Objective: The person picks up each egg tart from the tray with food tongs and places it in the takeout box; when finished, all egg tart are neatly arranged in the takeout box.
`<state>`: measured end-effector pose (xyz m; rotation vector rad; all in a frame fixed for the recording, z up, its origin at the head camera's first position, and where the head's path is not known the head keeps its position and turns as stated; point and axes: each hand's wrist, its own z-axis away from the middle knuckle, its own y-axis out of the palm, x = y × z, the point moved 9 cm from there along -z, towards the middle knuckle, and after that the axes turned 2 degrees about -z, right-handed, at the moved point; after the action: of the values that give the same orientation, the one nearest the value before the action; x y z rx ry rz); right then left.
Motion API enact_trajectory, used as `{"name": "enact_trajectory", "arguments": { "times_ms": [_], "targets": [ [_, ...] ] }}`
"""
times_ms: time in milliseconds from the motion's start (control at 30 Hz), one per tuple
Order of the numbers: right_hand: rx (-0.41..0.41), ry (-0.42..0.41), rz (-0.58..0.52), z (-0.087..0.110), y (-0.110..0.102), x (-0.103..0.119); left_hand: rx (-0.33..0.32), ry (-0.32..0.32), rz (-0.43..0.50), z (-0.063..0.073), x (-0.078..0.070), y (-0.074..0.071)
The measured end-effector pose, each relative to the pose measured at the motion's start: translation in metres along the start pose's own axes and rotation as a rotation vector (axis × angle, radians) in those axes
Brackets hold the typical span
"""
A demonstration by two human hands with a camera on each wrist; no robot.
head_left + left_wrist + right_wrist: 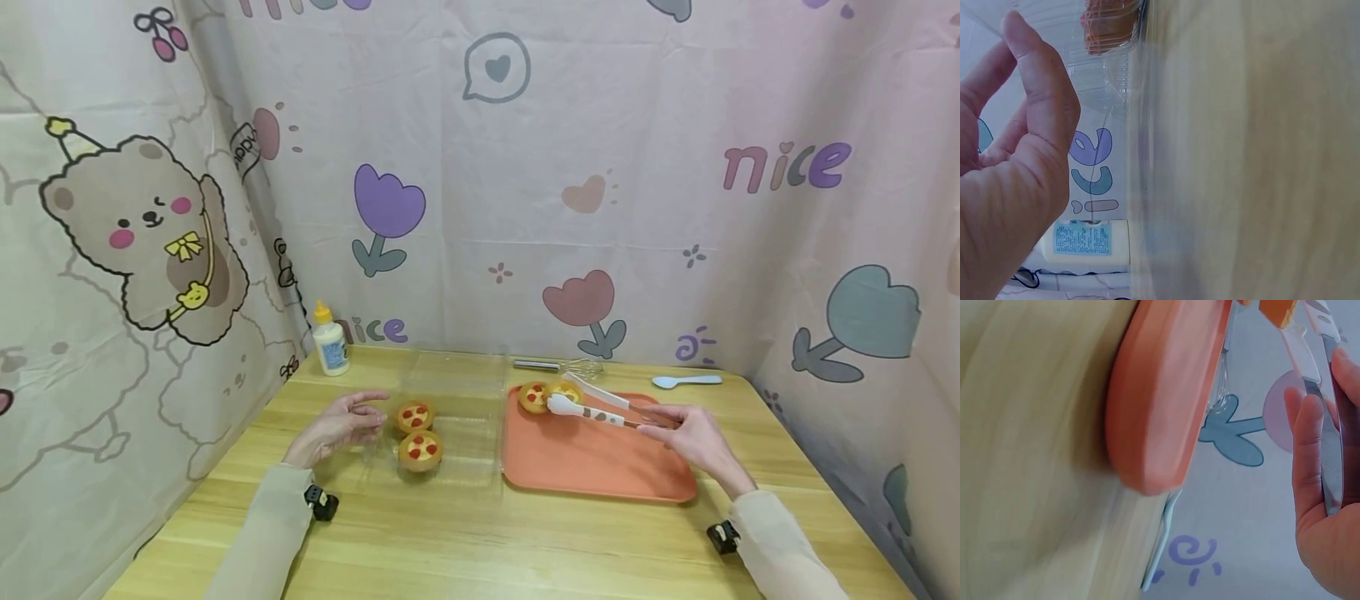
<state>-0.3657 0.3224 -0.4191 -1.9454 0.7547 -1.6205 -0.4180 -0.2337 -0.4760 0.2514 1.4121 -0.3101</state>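
Observation:
My right hand [697, 437] grips a pair of tongs [603, 415] with white, brown-spotted tips and metal arms. The tong tips stand on either side of a toy egg tart [566, 390] at the orange tray's [600, 467] far left corner. Another tart [534, 397] sits beside it. At the left edge of a clear plastic container [468, 475], my left hand [341, 427] pinches the rim between thumb and fingers. Inside the container, two tarts with red-dotted tops, one nearer [421, 451] and one farther [414, 417], lie close together. The container's clear lid [453, 371] stands raised behind.
A white glue bottle [331, 342] with a yellow cap stands at the back left. Behind the tray lies a whisk [555, 366], and a pale blue spoon [686, 381] is at the back right. Patterned curtains [480, 208] hang around the wooden table [480, 550].

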Motion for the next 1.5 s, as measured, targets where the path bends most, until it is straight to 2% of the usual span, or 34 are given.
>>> {"name": "enact_trajectory", "arguments": {
  "times_ms": [367,1033,1500],
  "targets": [
    [0.031,0.013,-0.092,0.000,0.012,0.019,0.010,0.007,-0.004,-0.001,0.002,-0.001],
    [0.094,-0.087,-0.205,0.002,0.033,0.056,-0.003,0.002,-0.030,0.001,0.002,-0.003],
    [0.082,-0.131,-0.198,-0.001,0.048,0.071,0.001,-0.001,-0.043,0.000,0.000,-0.002]
  ]
}}
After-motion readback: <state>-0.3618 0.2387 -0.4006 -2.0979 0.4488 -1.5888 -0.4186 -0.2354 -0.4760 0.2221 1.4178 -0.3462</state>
